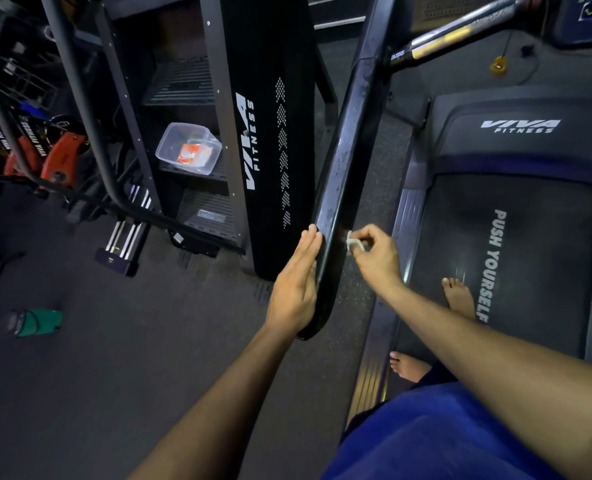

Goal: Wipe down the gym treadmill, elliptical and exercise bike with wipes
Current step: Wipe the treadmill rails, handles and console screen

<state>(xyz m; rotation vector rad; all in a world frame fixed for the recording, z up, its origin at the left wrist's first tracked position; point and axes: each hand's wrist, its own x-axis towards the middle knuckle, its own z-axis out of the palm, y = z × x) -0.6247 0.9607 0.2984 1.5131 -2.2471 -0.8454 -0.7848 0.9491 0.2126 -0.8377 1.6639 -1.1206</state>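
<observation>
I stand barefoot on a black treadmill belt (509, 258) marked "PUSH YOURSELF". Its left handrail (348, 150), black and glossy, runs from the console down toward me. My left hand (296, 282) lies flat with straight fingers against the rail's outer side near its lower end. My right hand (374, 252) pinches a small crumpled white wipe (351, 242) and holds it at the rail's inner side.
A black stair-climber (266, 140) marked "VIVA FITNESS" stands close to the left of the rail. A clear plastic tub (187, 148) with orange packets sits on one of its steps. Red exercise bikes (59, 157) stand far left. A green object (36, 322) lies on the floor.
</observation>
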